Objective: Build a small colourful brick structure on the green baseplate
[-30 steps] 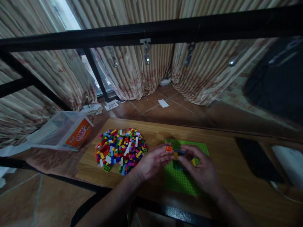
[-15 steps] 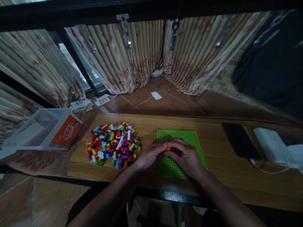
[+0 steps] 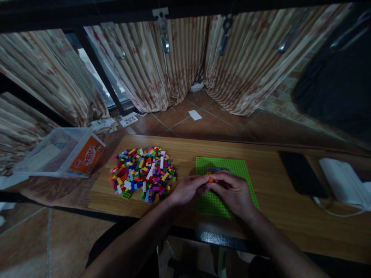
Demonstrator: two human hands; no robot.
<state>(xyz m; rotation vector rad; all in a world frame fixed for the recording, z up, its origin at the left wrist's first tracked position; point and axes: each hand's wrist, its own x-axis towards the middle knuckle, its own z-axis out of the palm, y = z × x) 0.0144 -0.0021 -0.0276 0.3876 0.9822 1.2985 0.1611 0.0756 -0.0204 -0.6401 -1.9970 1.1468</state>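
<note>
Over the green baseplate (image 3: 203,206) my two hands meet at an orange toy brick (image 3: 211,179). My left hand (image 3: 188,189) pinches it from the left between thumb and fingers. My right hand (image 3: 233,189) is closed against the same brick from the right, and its fingers hide whatever else they may hold. Just behind the fingers, a dark blue-grey piece (image 3: 217,169) shows above the baseplate; I cannot tell whether it is attached. To the left of my left hand lies a pile of mixed coloured toy bricks (image 3: 145,173).
Left of the wooden table (image 3: 290,227), a clear plastic box (image 3: 58,150) with an orange label lies tilted. A black phone (image 3: 303,173) and a white device (image 3: 342,181) with a cable lie on the right. A dark metal bar (image 3: 191,11) with hooks crosses above.
My hands came together, and the orange brick turned from its open underside facing me to sitting between both hands' fingertips. The head view tilted down, then shifted slightly.
</note>
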